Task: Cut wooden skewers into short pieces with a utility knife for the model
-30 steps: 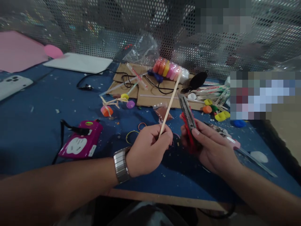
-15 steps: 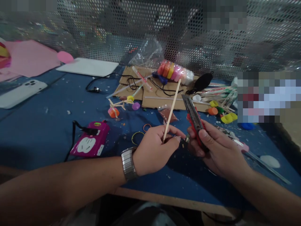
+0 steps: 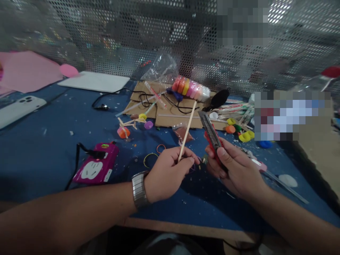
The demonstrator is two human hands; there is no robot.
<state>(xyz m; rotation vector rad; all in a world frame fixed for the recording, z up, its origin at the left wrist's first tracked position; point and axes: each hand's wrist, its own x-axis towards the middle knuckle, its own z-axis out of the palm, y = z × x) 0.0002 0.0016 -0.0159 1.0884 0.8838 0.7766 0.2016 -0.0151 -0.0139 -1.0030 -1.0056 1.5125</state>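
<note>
Thin stick (image 3: 189, 127) in L hand (image 3: 168, 173), utility knife (image 3: 212, 136) in R hand (image 3: 236, 164); tips nr each other, gap btwn

Head view (only one): key relation = stick vs knife. Stick's long axis runs from L fingers up & away from the person, leaning a bit R. Knife leans the other way, up & L from R fingers, so the two converge toward their far ends. Stick's free end sits just L of & a little beyond the knife's tip; they look apart, tho depth is hard to judge. Can't tell how much blade is out.

L hand is the nearer one to the stick, obv: its fingers are pinched narrow on the lower end, w/ most of the length sticking out free. R fingers are wrapped round the knife's red & dark body, thumb along the upper face; they don't touch the stick.

Both hands are above the blue surface (image 3: 212, 216). Past the stick, approx. mid-length in view: small bag of brown stuff (image 3: 183, 134). Nr L hand: yellow band (image 3: 145, 159) & orange band (image 3: 160, 145), both lying loose.
</note>
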